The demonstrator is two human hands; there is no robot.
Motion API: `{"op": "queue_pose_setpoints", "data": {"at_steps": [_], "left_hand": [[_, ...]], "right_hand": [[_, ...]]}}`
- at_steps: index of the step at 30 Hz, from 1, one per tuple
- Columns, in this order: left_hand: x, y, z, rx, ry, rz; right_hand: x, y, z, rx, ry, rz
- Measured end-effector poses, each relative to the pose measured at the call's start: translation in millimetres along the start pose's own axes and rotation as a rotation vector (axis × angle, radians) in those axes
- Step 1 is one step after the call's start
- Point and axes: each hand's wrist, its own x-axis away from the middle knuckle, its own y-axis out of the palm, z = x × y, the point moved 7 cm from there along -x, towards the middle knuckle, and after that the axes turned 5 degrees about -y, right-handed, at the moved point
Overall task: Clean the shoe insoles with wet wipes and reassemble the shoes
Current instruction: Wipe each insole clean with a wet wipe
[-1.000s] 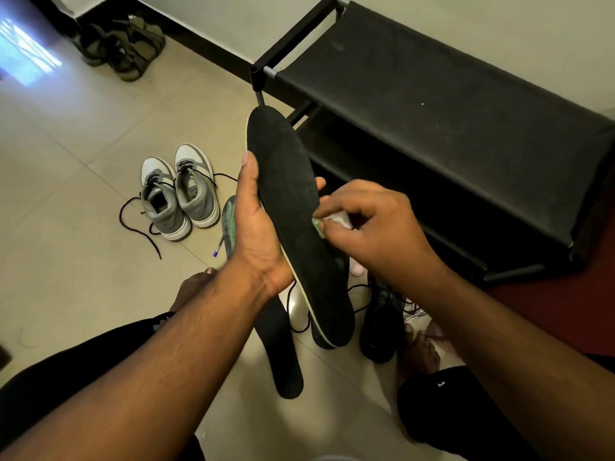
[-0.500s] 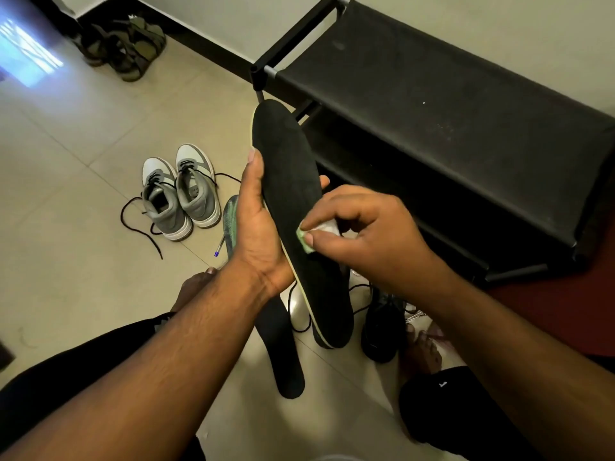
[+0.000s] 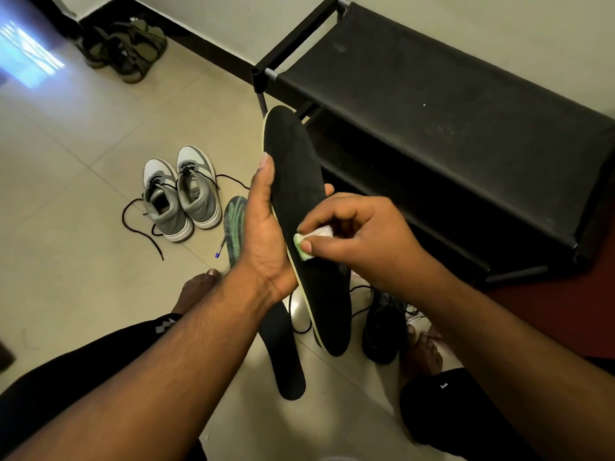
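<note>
Reaching forward from the lower left, the left hand [image 3: 266, 234] is seen with its thumb laid straight along the near edge of a long black foam insole with a pale rim [image 3: 296, 181], while its fingers are wrapped behind; one fingertip shows past the far edge. The insole is held in this grip above the floor, tilted, with its toe end up toward the black fabric-topped shoe rack [image 3: 432, 104] and its heel end down. The right hand [image 3: 359, 241] is brought in from the lower right with its fingers curled, and a small wad of white and pale green wet wipe [image 3: 307, 239] is pinched between thumb and fingertips and pressed against the middle of the insole's black face.

Three insoles can be counted: the one in the hands, a second black insole [image 3: 283, 354] lying flat on the beige tiled floor [image 3: 66, 227] beneath the left wrist, and a green-streaked insole [image 3: 234, 224] on the floor just behind the left hand. Two grey and white lace-up sneakers [image 3: 181, 197] are stood side by side with loose black laces. One black shoe [image 3: 382, 324] is seen below the right wrist, partly hidden. A pair of olive sandals [image 3: 123, 48] is left by the wall.
</note>
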Motion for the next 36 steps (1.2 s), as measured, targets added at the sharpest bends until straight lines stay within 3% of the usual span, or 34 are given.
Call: {"op": "queue_pose_setpoints", "data": {"at_steps": [5,8,11,15,22,26,28,31,36], "left_hand": [[-2,-4,5,-0.002,0.058,0.026],[-3,-3,10,-0.012,0.098,0.025],[-1,2,7,0.039,0.062,-0.033],[1,5,-1,0.026,0.013,-0.054],[-1,1,2,-0.004,0.072,0.041],[4,8,-1,0.002,0.071,0.001],[5,9,-8,-0.009,0.052,0.009],[4,9,-14,-0.004,0.029,0.019],[4,8,-4,-0.001,0.077,0.011]], "right_hand": [[-2,-23,27,0.264,0.155,0.114],[-5,-36,28,0.176,0.185,0.21],[-5,-24,11,-0.014,0.084,0.15],[-4,-1,4,0.024,-0.049,0.027],[-5,-37,28,0.307,0.132,0.207],[-6,-24,7,-0.019,0.065,0.143],[-4,-7,-4,-0.057,-0.033,0.064],[-3,-4,6,0.045,-0.019,0.052],[-5,-37,27,0.387,0.085,0.179]]}}
